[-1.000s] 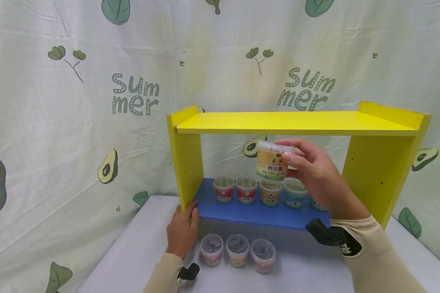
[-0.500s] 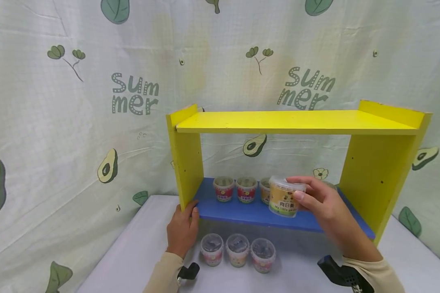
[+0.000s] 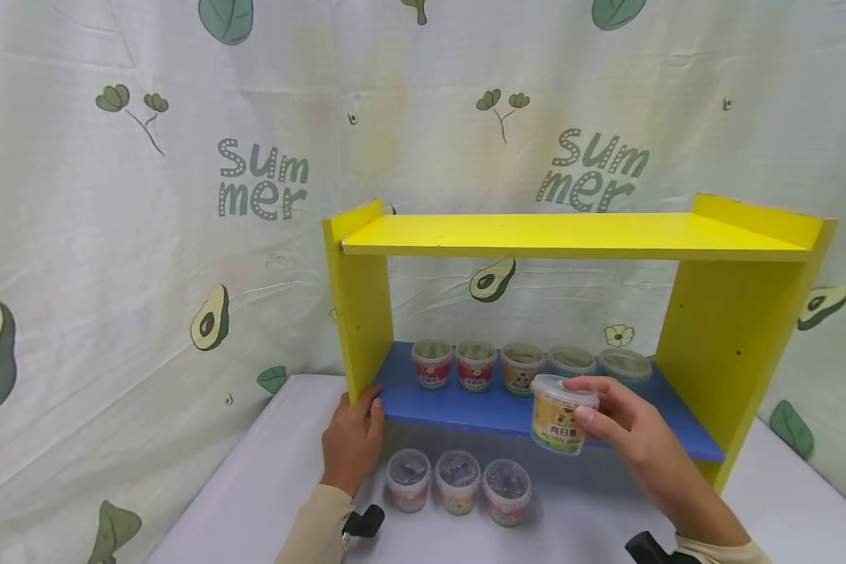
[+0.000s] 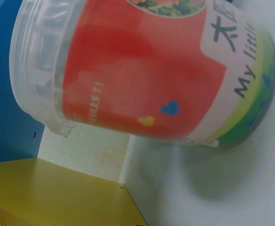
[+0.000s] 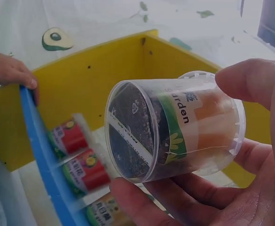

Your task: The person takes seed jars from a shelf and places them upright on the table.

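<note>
The right hand [image 3: 633, 424] pinched the orange-labelled cup [image 3: 554, 418] from the cup's right side, its axis near vertical and lid uppermost, at the front edge of the blue shelf [image 3: 458, 407]; clearance to that edge could not be confirmed. The left hand [image 3: 352, 442], farther from the cup, gripped the shelf's left front corner.

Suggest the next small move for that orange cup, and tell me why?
I'd probably lower the orange cup toward the table, beside the right end of the row of three cups: the right hand holds it nearly upright in front of the blue shelf, and those similar cups stand lined up below.
</note>
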`<state>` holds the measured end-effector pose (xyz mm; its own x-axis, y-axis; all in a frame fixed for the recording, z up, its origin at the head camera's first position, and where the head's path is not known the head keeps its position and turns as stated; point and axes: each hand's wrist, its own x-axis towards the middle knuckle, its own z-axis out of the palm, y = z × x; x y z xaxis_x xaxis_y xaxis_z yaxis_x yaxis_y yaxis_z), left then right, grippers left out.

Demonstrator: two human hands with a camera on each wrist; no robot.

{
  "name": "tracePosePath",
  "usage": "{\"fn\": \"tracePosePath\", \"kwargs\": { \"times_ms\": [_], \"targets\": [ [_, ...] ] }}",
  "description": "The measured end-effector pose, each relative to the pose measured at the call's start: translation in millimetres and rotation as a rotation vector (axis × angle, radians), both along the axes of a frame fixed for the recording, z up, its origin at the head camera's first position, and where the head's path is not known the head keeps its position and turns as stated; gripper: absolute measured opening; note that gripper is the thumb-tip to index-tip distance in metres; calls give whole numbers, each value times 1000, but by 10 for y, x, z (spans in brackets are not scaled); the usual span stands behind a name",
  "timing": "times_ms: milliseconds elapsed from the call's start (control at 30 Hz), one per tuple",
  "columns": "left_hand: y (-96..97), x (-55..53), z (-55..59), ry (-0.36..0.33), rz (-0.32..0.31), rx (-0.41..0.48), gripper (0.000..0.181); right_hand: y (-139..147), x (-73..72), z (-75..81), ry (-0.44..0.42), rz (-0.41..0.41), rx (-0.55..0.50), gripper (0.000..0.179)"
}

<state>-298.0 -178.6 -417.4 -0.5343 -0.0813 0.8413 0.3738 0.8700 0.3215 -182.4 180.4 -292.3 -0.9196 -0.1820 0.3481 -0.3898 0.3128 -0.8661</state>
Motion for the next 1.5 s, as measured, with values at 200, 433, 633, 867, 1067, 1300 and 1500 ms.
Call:
{"fn": "tracePosePath", "kwargs": {
  "times_ms": [200,433,633,867,1067,1300,1500],
  "targets": [
    [11,-20,-13,2,0,6,31,4,2,-115,-32,31,-30,34],
    [27,2,-35,18,-5,7,30,46,-19,-316,-68,78,-45,37],
    [34,12,-33,5,-9,-6,30,126,-16,-440,-126,52,-33,40],
    [28,18,-21,12,-3,-1,30,244,-30,-559,-142,80,5,42],
    [19,15,-5,40,-13,-13,30,374,-36,-615,-146,118,7,40],
    [4,-15,-4,24,-11,-13,31,480,-60,-623,-99,206,-7,34],
    [-9,-12,17,18,-10,-11,31,563,-112,-643,-188,367,-11,26]
  ]
}}
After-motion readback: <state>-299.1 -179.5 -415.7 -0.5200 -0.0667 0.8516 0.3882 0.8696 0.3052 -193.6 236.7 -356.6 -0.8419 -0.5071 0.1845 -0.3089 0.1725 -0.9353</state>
